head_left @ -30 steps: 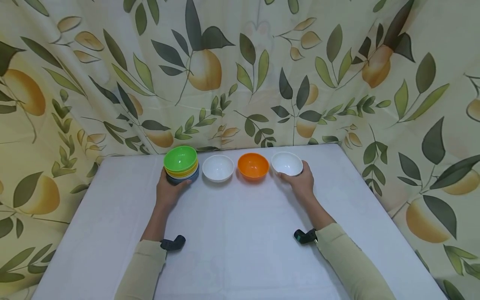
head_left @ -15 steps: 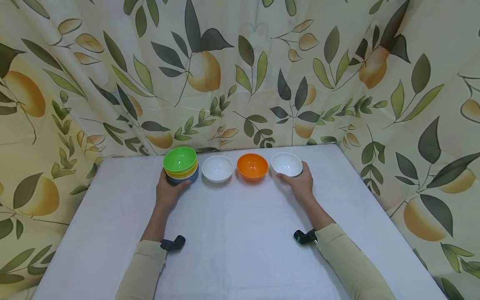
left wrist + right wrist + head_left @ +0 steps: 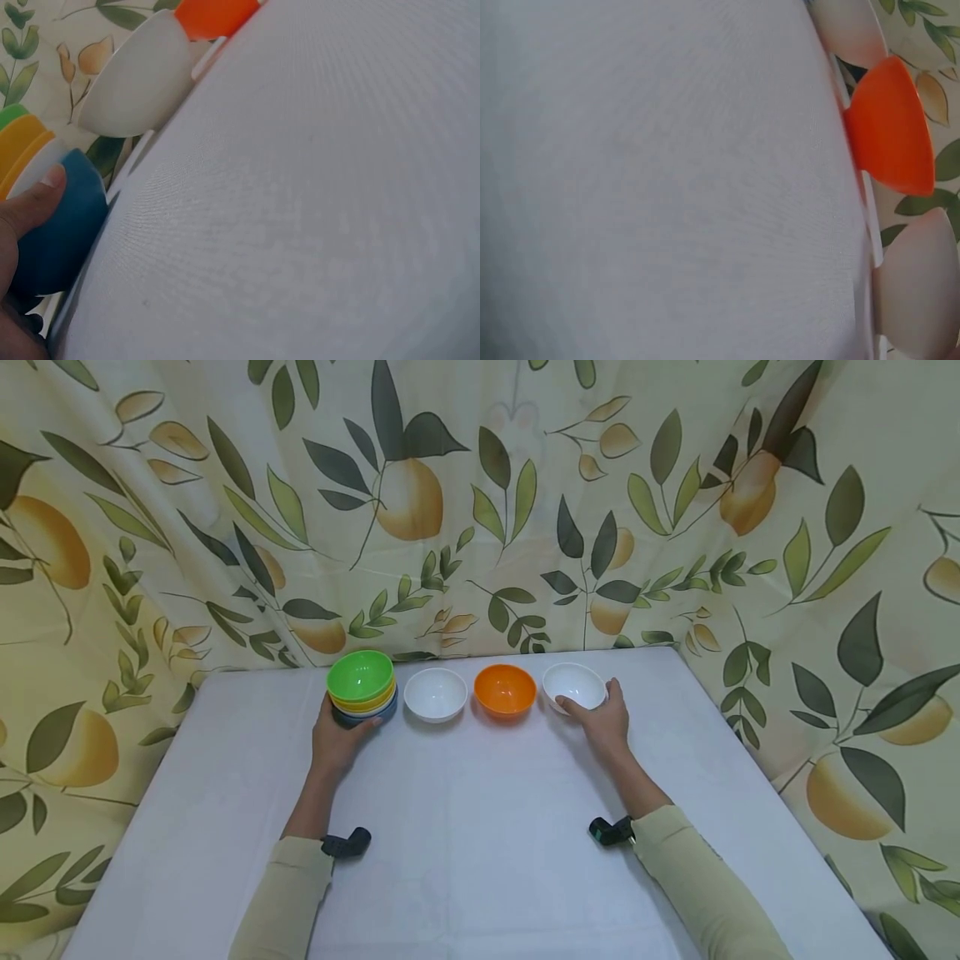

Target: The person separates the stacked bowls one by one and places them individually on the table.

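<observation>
A stack of nested bowls [image 3: 362, 677] stands at the left of the table's far side, green on top, then yellow, white and blue. My left hand [image 3: 336, 743] grips its base, thumb across the blue bowl [image 3: 64, 232] in the left wrist view. At the right end of the row, my right hand [image 3: 603, 722] holds a white bowl [image 3: 573, 681], its thumb lapping over the near rim and its fingers at the right side. In the right wrist view this white bowl [image 3: 919, 289] sits upright at the lower right; the hand is almost wholly out of that view.
Between the hands, a second white bowl [image 3: 436, 695] and an orange bowl [image 3: 506, 691] stand upright in line. A white cloth covers the table [image 3: 465, 835]. A curtain [image 3: 480, 602] printed with fruit and leaves hangs close behind its far edge.
My right thumb has risen from the outside of the white bowl to its near rim, and the hand has shifted up slightly. The left hand and the bowls stay in place.
</observation>
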A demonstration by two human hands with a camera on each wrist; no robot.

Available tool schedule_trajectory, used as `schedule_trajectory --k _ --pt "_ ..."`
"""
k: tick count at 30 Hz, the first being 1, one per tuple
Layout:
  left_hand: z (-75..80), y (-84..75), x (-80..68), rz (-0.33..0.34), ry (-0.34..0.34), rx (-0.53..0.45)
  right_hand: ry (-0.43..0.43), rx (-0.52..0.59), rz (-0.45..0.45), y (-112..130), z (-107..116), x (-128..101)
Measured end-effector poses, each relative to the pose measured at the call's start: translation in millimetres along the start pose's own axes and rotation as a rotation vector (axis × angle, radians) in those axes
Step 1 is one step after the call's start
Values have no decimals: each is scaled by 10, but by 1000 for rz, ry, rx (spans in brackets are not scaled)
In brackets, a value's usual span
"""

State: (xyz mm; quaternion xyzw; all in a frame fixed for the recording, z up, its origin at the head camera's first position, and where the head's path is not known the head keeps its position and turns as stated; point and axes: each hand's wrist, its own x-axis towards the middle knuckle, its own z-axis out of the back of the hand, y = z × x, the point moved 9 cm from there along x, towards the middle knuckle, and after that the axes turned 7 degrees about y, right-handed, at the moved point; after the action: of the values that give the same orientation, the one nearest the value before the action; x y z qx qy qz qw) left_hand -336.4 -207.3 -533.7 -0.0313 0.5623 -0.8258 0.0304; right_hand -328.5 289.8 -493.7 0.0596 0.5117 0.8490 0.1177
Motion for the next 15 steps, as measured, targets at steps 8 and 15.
schedule_trajectory --k 8,15 --pt "1 -3 -13 17 6 2 -106 21 72 196 99 23" --pt "15 -18 -9 -6 2 2 -111 51 214 689 -48 -27"
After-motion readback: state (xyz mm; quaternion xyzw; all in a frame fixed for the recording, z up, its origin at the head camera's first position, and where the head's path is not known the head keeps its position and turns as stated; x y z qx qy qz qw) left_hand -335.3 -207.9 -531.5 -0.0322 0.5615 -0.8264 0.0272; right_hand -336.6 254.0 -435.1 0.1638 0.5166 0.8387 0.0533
